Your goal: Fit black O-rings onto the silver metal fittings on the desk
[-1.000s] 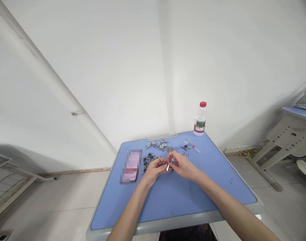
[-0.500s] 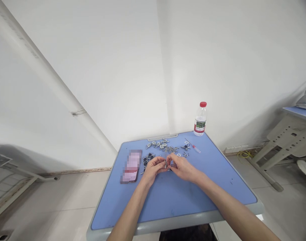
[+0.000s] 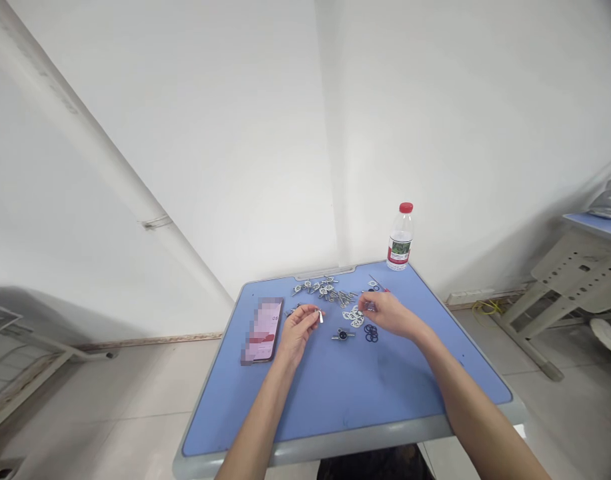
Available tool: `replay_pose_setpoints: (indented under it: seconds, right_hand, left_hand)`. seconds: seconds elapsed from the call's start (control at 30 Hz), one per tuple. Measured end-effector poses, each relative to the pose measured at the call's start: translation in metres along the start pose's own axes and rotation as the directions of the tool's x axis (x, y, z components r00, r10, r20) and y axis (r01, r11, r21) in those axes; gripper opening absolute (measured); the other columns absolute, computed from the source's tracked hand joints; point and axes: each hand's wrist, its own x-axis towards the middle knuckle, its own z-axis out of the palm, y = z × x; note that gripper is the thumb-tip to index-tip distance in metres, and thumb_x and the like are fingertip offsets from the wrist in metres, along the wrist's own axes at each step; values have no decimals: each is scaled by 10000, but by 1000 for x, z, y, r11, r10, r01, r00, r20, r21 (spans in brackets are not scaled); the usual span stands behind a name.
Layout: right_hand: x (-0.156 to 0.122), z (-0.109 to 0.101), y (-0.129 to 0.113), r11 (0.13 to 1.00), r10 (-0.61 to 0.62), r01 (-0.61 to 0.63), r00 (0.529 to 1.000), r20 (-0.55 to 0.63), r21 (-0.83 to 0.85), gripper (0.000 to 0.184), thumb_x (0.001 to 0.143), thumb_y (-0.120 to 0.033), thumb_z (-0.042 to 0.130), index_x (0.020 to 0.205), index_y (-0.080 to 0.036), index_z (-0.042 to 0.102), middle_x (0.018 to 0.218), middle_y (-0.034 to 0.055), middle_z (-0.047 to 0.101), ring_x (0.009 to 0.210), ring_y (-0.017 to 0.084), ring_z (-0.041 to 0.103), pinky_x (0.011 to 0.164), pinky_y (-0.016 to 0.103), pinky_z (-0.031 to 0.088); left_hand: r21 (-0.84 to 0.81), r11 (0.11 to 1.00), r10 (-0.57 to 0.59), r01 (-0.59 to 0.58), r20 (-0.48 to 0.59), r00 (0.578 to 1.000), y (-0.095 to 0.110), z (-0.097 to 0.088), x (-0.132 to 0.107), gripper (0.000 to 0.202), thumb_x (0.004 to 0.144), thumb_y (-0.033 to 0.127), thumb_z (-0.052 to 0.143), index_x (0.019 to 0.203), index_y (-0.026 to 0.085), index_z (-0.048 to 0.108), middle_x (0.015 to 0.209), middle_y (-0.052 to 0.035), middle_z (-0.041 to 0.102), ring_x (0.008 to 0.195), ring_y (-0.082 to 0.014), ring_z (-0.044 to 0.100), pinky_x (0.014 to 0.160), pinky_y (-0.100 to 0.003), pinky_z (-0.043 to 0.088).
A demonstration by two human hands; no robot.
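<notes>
Between the thumb and fingers of my left hand (image 3: 296, 332) is a small shiny metal piece (image 3: 321, 316), held just above the desk. My right hand (image 3: 389, 313) is apart from it, fingertips bent together low over the spot of the small metal bits; what they pinch, if anything, is hidden. Flat pale ring-shaped plates (image 3: 354, 317) lie just left of those fingertips. Below them are several black rubber rings (image 3: 371, 334). A metal fitting with a dark round centre (image 3: 343, 335) rests on the desk between my hands.
A heap of metal fittings (image 3: 329, 291) lies toward the back of the blue desk (image 3: 355, 400). The phone (image 3: 266, 333) is at the left. A water bottle (image 3: 399, 247) stands at the back right corner. The screwdriver (image 3: 377, 282) is partly covered by my right hand.
My hands have parted. The right one moved right and slightly up, while the left keeps a small metal piece. The fitting, pale plates and black rings are now uncovered.
</notes>
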Motion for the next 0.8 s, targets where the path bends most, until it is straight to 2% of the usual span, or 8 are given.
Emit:
replay_pose_setpoints:
  seconds: [0.1, 0.2, 0.37, 0.6, 0.8]
  right_hand:
    - [1, -9, 12, 994, 95, -90, 992, 80, -60, 187, 742, -92, 488, 762, -180, 651, 833, 35, 689, 782, 167, 612, 699, 251, 423]
    - [1, -9, 16, 991, 112, -98, 979, 168, -88, 196, 710, -79, 508, 734, -176, 677, 811, 36, 698, 791, 171, 618, 744, 255, 432]
    - [1, -5, 16, 990, 128, -111, 963, 237, -84, 172, 700, -81, 530, 713, -178, 672, 752, 25, 683, 730, 159, 604, 649, 233, 422]
    - [2, -3, 20, 987, 154, -140, 962, 227, -77, 146, 698, -82, 552, 687, -179, 661, 719, 15, 673, 692, 156, 591, 616, 233, 402]
    - [3, -3, 18, 987, 124, -114, 988, 90, -114, 135, 785, -171, 538, 750, -183, 668, 802, 33, 696, 757, 174, 614, 736, 269, 417]
  left_hand:
    - [7, 1000, -1, 1, 5, 1000, 1, 0, -1, 277, 651, 286, 788, 856, 155, 655, 846, -45, 704, 697, -89, 568, 648, -182, 435]
    - [10, 1000, 2, -2, 6, 1000, 3, 2, -2, 284, 640, 293, 790, 848, 153, 656, 841, -47, 704, 705, -96, 575, 652, -189, 436]
    - [31, 1000, -4, 4, 14, 1000, 5, 2, -4, 291, 638, 309, 791, 843, 155, 655, 838, -45, 709, 692, -92, 568, 648, -187, 430]
    - [44, 999, 5, -6, 26, 1000, 5, 2, -5, 283, 667, 309, 780, 864, 152, 649, 870, -57, 712, 701, -102, 582, 651, -196, 439]
    - [-38, 998, 54, -58, -92, 994, 15, -7, 0, 308, 609, 282, 816, 840, 141, 670, 864, -47, 708, 670, -84, 595, 645, -196, 479]
